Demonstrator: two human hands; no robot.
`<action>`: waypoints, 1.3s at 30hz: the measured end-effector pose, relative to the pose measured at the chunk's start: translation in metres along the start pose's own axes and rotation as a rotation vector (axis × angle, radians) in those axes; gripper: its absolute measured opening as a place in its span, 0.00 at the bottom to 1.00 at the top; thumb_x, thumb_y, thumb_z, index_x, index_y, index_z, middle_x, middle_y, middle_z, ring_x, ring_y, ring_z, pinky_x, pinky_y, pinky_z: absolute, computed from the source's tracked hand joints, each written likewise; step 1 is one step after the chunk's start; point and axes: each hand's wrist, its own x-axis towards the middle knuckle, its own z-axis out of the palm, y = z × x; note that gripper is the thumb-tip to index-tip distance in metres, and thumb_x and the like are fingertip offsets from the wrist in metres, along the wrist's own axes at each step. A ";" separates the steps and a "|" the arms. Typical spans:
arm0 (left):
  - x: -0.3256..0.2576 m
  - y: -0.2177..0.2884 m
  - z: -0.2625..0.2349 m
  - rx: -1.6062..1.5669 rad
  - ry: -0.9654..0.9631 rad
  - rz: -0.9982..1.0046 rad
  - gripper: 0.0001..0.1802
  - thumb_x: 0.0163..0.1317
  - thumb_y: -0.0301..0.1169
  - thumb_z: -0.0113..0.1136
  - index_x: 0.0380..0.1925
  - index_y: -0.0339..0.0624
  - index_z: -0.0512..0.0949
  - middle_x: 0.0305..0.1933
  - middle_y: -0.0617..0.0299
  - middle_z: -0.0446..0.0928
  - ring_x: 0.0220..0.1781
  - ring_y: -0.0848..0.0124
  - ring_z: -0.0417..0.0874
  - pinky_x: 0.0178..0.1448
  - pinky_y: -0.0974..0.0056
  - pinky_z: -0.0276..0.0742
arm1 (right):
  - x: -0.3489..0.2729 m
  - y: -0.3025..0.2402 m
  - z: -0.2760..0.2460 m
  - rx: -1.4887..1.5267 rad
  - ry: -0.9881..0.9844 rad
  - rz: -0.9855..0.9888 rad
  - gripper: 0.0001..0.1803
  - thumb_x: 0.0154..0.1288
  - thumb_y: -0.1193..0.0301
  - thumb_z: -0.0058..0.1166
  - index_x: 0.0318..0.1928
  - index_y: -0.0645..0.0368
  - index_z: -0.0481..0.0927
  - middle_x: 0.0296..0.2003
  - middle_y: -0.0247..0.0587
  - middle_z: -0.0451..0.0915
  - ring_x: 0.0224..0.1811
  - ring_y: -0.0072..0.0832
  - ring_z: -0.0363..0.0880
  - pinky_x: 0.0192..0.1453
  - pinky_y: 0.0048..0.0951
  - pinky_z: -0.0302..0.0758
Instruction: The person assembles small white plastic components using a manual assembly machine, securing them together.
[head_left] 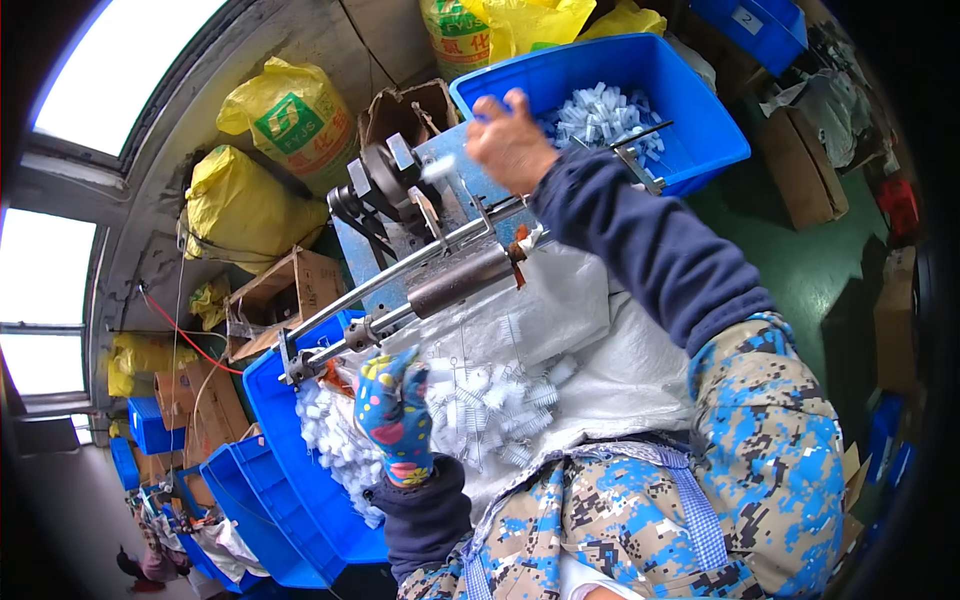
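Observation:
My left hand (396, 412), in a blue glove with coloured dots, is raised beside a pile of small white bristled pieces (485, 405), some with thin wire stems. Its fingers are drawn together; what they hold, if anything, cannot be made out. Bare and blurred, my right hand (510, 145) hovers over the far end of a bench machine (390, 190), near a blue bin (715, 135). Short whitish plastic pieces (600, 115) lie in that bin. A metal bar with a brown cylinder (462, 282) runs between my hands.
A white sheet (640, 370) covers my lap beneath the pile. More white pieces (335, 440) fill a blue tub (300, 500) at the left. Yellow sacks (240, 205) and cardboard boxes (320, 285) stand by the wall. Another box (805, 165) sits at right.

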 end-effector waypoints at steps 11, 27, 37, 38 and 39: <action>0.010 0.012 0.041 -0.261 0.182 0.140 0.10 0.55 0.24 0.60 0.39 0.36 0.78 0.31 0.55 0.76 0.33 0.61 0.76 0.40 0.62 0.71 | -0.120 -0.120 -0.061 1.225 0.015 -0.234 0.10 0.49 0.74 0.54 0.33 0.62 0.70 0.24 0.50 0.76 0.26 0.47 0.77 0.30 0.41 0.74; 0.008 -0.022 0.085 0.562 -0.842 0.325 0.07 0.51 0.31 0.54 0.31 0.50 0.78 0.33 0.60 0.77 0.40 0.61 0.77 0.42 0.57 0.69 | 0.006 -0.067 -0.002 0.231 -0.151 0.040 0.12 0.57 0.69 0.51 0.41 0.51 0.82 0.49 0.44 0.73 0.53 0.39 0.69 0.53 0.42 0.66; -0.004 -0.007 0.008 0.313 -0.418 0.151 0.17 0.49 0.29 0.63 0.41 0.50 0.79 0.32 0.62 0.77 0.34 0.62 0.77 0.38 0.59 0.71 | 0.010 -0.070 0.004 0.236 -0.185 0.057 0.12 0.58 0.70 0.50 0.42 0.52 0.82 0.48 0.44 0.75 0.52 0.40 0.72 0.50 0.42 0.70; -0.006 -0.005 0.006 0.312 -0.419 0.152 0.17 0.49 0.29 0.63 0.41 0.50 0.79 0.32 0.62 0.77 0.34 0.62 0.77 0.38 0.59 0.71 | 0.010 -0.069 0.006 0.241 -0.174 0.049 0.12 0.57 0.70 0.50 0.42 0.52 0.82 0.48 0.44 0.75 0.51 0.40 0.73 0.49 0.41 0.71; -0.009 -0.002 0.004 0.283 -0.404 0.106 0.17 0.49 0.28 0.63 0.42 0.49 0.79 0.33 0.61 0.77 0.34 0.61 0.78 0.37 0.59 0.72 | 0.010 -0.070 0.006 0.248 -0.162 0.035 0.13 0.57 0.70 0.51 0.43 0.52 0.81 0.47 0.44 0.76 0.51 0.40 0.73 0.48 0.41 0.72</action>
